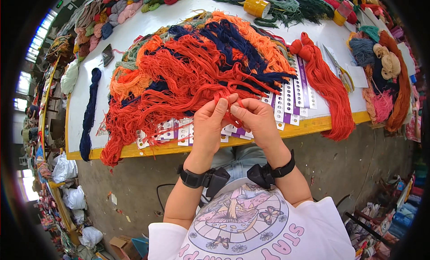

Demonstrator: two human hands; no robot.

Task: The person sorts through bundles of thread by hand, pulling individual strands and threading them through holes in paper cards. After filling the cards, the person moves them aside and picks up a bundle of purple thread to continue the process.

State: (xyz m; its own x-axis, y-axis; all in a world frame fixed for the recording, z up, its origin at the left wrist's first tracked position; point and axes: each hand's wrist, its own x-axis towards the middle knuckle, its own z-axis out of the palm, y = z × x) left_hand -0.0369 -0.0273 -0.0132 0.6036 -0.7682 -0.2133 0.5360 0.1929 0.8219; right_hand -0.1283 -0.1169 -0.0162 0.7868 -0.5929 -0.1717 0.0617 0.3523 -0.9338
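My left hand [212,114] and my right hand [253,114] are close together above the table's front edge, fingers pinched on strands of red yarn [179,67]. The strands run from a big loose heap on the table. Orange yarn [260,45] and navy yarn [224,36] lie in the same heap, behind and among the red. From under its front edge stick out several white and purple cards with punched holes [291,90]; some red threads hang over them. My fingers hide just how the strands cross between the hands.
The white table [96,125] has a yellow front edge. A navy skein [91,107] lies left, a red skein [324,90] right, beside scissors [338,67]. A phone [107,55] stands at the left; a yellow yarn cone [256,7] lies at the back. More coloured skeins [380,67] sit far right.
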